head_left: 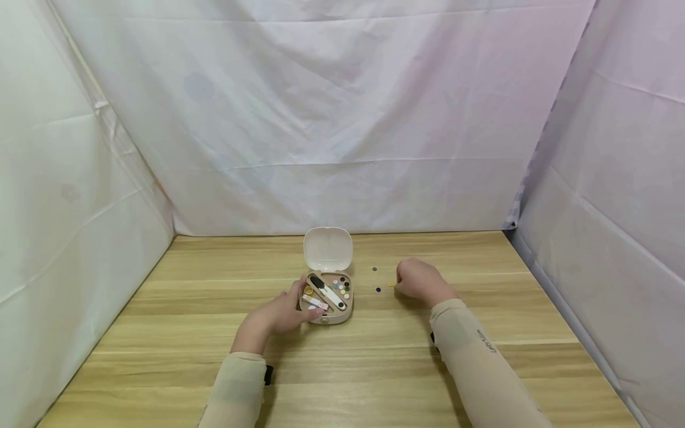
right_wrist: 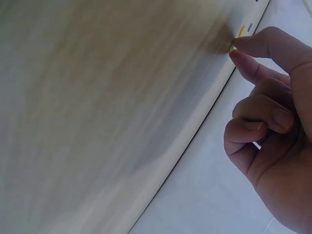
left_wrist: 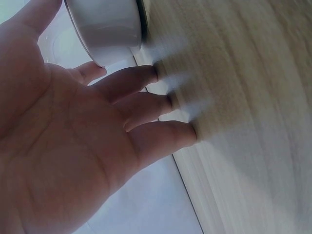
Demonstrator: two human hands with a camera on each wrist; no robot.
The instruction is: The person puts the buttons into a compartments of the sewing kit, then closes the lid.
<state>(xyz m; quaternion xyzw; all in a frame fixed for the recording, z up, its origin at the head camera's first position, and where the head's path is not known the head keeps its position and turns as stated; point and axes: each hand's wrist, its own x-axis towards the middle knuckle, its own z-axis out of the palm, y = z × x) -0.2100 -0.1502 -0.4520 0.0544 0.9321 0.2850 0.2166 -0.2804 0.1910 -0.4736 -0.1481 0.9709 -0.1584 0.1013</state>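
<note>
A small cream sewing box (head_left: 339, 316) stands on the table with its lid (head_left: 328, 249) raised. Inside lie white thread snips (head_left: 327, 292), several coloured buttons (head_left: 342, 286), a yellow ring-shaped item (head_left: 308, 290) and a pale strip (head_left: 314, 302). My left hand (head_left: 283, 310) holds the box's left front corner between thumb and index finger; its other fingers (left_wrist: 163, 134) stretch out beside it, tips at the tabletop. Right of the box, my right hand (head_left: 423, 281) pinches a tiny yellowish button (right_wrist: 232, 48) between thumb and index finger, low over the table, its other fingers curled.
Near the right hand lie a yellow button (head_left: 390, 284), a dark blue button (head_left: 378, 289) and a grey button (head_left: 374, 269). The wooden table (head_left: 342, 380) ends at a white cloth (head_left: 342, 148) behind, with more cloth hanging at both sides.
</note>
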